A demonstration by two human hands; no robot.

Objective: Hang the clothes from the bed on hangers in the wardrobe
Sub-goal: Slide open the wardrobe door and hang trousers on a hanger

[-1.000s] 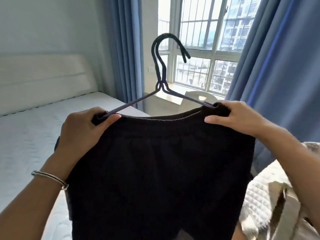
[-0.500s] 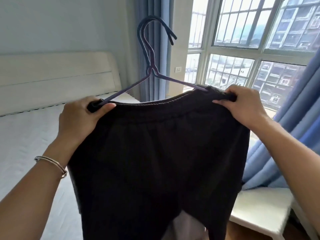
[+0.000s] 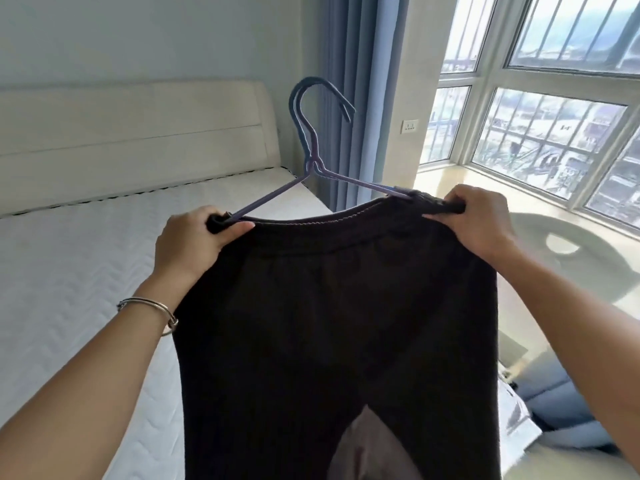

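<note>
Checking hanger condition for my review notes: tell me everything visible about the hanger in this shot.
The hanger is thin and purplish-blue, looking like coated wire doubled into two strands. Its hook is upright and opens to the right. Two sloping arms run down from a twisted neck into the waistband of the dark garment, which is stretched across it. The left hand grips the left end, the right hand the right end, holding it in the air beside the bed. Any lower bar is hidden.
</note>
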